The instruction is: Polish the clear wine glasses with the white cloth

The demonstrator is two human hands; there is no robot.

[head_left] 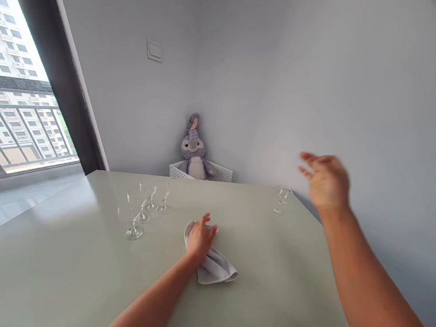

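My left hand (199,237) lies flat on a crumpled grey cloth (216,266) in the middle of the pale green table (56,266), fingers stretched out over it. My right hand (327,180) hovers in the air past the table's right edge, fingers spread and holding nothing. A single small stemmed glass (282,199) stands near that edge, just left of my right hand and apart from it. Several clear stemmed glasses (144,207) stand grouped to the left of the cloth.
A grey plush rabbit (194,149) sits in a white perforated basket (221,172) in the wall corner behind the table. A large window with a railing (13,129) is at the left. A wall switch (154,50) is above.
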